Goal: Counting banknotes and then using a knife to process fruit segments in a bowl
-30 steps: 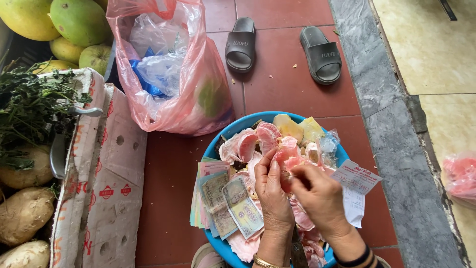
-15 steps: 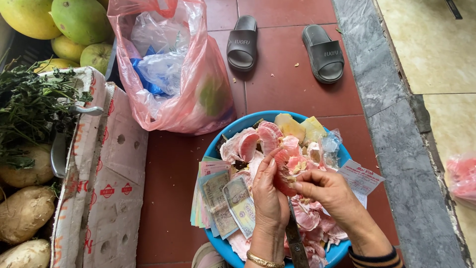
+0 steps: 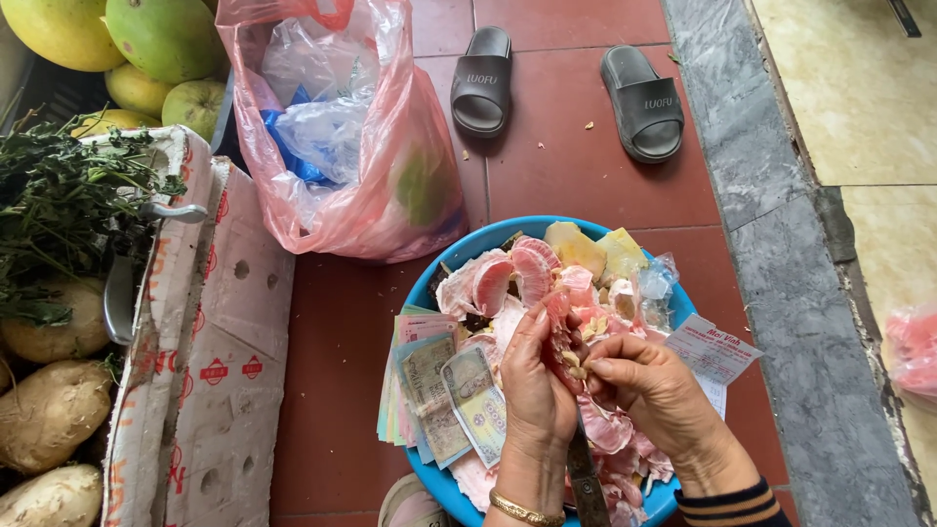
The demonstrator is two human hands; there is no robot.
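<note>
Both hands work over a blue basin [image 3: 441, 278] full of pink pomelo pieces and peel. My left hand [image 3: 535, 390] and my right hand [image 3: 652, 388] pinch one pink pomelo segment [image 3: 560, 330] between their fingertips. My left hand wears a gold bracelet. A knife [image 3: 589, 478] lies in the basin between my wrists. Several folded banknotes [image 3: 437, 390] rest on the basin's left rim, beside my left hand. White paper slips [image 3: 713, 353] lie on the right rim. Peeled segments [image 3: 508, 278] and yellow peel [image 3: 595, 249] sit at the far side.
A pink plastic bag [image 3: 356, 137] with clear and blue bags inside stands on the red tiles. Two grey slippers [image 3: 566, 83] lie beyond. On the left are a cardboard box [image 3: 210, 332], green herbs [image 3: 68, 210], tubers [image 3: 49, 410] and whole pomelos [image 3: 146, 44]. A grey stone strip [image 3: 771, 224] runs along the right.
Both hands have shifted slightly while working on the pomelo segment; my right hand has drawn closer to the left, its fingertips now pinching the segment's lower end. The view has drifted a little.
</note>
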